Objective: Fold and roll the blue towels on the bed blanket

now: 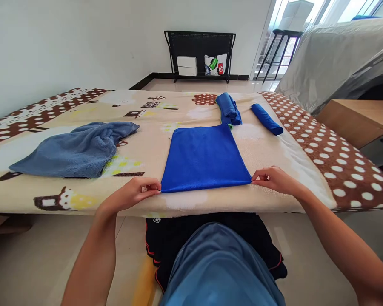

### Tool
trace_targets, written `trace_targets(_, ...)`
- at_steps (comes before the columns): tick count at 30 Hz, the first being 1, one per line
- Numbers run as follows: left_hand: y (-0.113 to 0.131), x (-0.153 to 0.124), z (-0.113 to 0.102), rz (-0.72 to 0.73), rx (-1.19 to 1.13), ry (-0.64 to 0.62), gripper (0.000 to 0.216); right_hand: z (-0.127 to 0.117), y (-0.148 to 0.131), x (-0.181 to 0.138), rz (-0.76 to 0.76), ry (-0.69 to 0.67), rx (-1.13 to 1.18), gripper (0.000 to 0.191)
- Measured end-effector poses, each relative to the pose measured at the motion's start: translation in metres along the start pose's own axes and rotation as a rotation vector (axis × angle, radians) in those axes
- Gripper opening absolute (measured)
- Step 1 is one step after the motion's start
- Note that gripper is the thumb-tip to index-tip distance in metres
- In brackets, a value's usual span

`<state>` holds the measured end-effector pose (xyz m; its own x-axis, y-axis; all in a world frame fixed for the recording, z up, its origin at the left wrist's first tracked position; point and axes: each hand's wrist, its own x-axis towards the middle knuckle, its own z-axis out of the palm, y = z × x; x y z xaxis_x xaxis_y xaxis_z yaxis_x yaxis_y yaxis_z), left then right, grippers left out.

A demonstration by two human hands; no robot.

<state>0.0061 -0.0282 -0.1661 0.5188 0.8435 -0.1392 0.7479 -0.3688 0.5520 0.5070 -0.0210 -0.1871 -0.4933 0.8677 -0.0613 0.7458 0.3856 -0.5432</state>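
Note:
A bright blue cloth lies spread flat near the front edge of the bed. Its near left corner is pinched by my left hand, fingers closed. At the near right corner, my right hand pinches the same cloth. The near edge between both hands is pulled straight. Behind the cloth's far right corner lie rolled blue towels, and a single rolled blue cloth rests farther right. To the left, a crumpled grey-blue towel lies apart from my hands.
The bed carries a cream patterned blanket with a brown polka-dot border. A black rack with white boxes stands at the far wall. On the right are a wooden box, plastic-covered furniture and a stool.

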Motion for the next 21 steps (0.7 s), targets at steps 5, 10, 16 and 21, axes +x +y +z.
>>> trace_targets(5,0.003,-0.008,-0.001,-0.017,-0.001,-0.143,0.029,0.002,-0.006,-0.008,-0.018,-0.191,0.021,0.034)
trace_targets(10,0.029,0.009,0.006,0.015,0.093,-0.169,0.047,-0.001,-0.026,0.003,-0.040,-0.269,0.019,0.039)
trace_targets(16,0.101,0.069,0.062,0.218,0.101,0.406,0.026,0.051,-0.087,0.050,-0.215,0.330,0.082,0.028)
trace_targets(21,0.107,0.104,0.114,0.168,0.217,0.529,0.059,0.113,-0.111,0.083,-0.226,0.462,-0.017,0.049)
